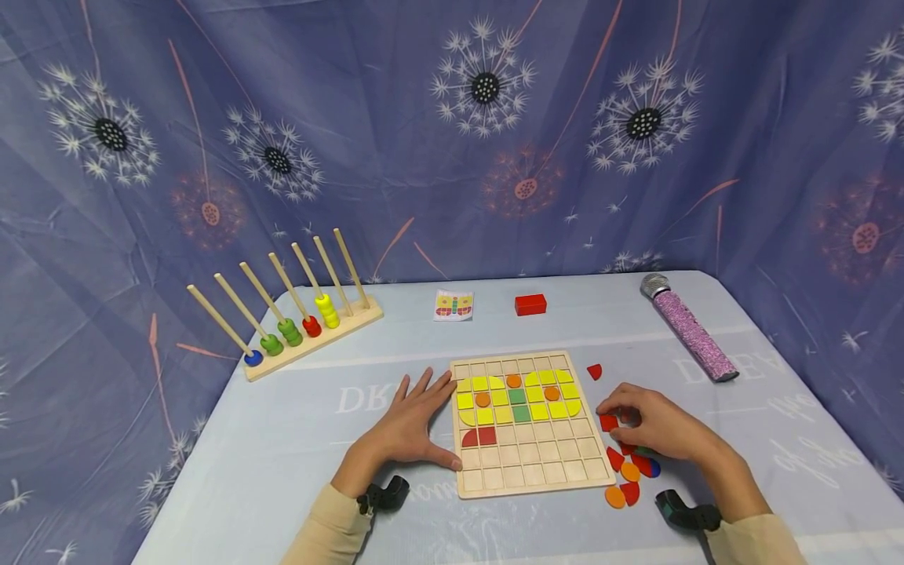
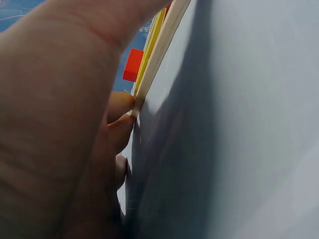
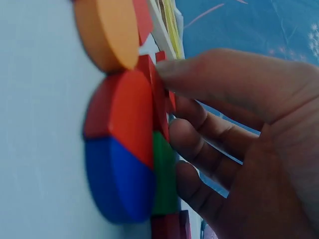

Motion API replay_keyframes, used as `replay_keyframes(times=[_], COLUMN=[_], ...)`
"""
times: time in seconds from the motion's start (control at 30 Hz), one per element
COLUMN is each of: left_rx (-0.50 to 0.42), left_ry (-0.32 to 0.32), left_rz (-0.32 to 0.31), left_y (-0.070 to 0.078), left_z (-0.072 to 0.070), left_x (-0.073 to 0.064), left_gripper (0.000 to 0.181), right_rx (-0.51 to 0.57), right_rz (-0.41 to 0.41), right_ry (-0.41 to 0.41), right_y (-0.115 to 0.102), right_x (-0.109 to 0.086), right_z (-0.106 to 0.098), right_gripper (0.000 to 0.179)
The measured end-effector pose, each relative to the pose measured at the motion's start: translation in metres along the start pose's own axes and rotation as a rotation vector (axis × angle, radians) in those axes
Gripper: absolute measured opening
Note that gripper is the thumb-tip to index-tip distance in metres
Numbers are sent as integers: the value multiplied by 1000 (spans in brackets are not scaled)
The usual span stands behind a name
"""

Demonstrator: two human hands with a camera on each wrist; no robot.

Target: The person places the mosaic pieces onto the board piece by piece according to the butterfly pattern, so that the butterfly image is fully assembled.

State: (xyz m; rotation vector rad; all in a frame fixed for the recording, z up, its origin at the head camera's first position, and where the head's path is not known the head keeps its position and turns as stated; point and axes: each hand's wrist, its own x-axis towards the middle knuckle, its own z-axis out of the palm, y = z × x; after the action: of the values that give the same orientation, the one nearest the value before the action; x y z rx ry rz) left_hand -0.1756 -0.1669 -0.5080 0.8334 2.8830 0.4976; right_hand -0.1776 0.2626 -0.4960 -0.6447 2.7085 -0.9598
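A wooden grid board [image 1: 530, 475] lies on the table, its upper rows filled with yellow, orange and green pieces. Two red pieces [image 1: 486, 436] sit in a lower row at its left. My left hand [image 1: 406, 424] rests at the board's left edge, thumb and fingers spread and touching the wood, as the left wrist view also shows. At the board's right, my right hand [image 1: 667, 424] has curled fingers and pinches a red square piece [image 1: 608, 424] between thumb and fingertips. Under and beside it lie loose red, orange, blue and green pieces, including an orange disc [image 3: 107, 32].
A bead rack with upright rods [image 1: 318, 339] stands at the back left. Behind the board are a small pattern card [image 1: 453, 305] and a red block [image 1: 530, 304]. A glittery pink microphone [image 1: 695, 329] lies at the right. One red quarter piece [image 1: 595, 371] lies beside the board.
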Motion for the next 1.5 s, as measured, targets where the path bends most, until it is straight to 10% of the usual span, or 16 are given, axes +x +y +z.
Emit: replay_keyframes(times=[0.37,1.5], left_rx=[9,12], left_ry=[-6,-9], left_rz=[-6,-4], left_y=[-2,-1], left_z=[3,0], left_x=[0,0], left_gripper=[127,127], right_rx=[24,-141], right_rz=[-24,-283], right_ry=[59,-91], right_y=[-10,-107], right_x=[8,63], right_z=[6,72], right_gripper=[28,24])
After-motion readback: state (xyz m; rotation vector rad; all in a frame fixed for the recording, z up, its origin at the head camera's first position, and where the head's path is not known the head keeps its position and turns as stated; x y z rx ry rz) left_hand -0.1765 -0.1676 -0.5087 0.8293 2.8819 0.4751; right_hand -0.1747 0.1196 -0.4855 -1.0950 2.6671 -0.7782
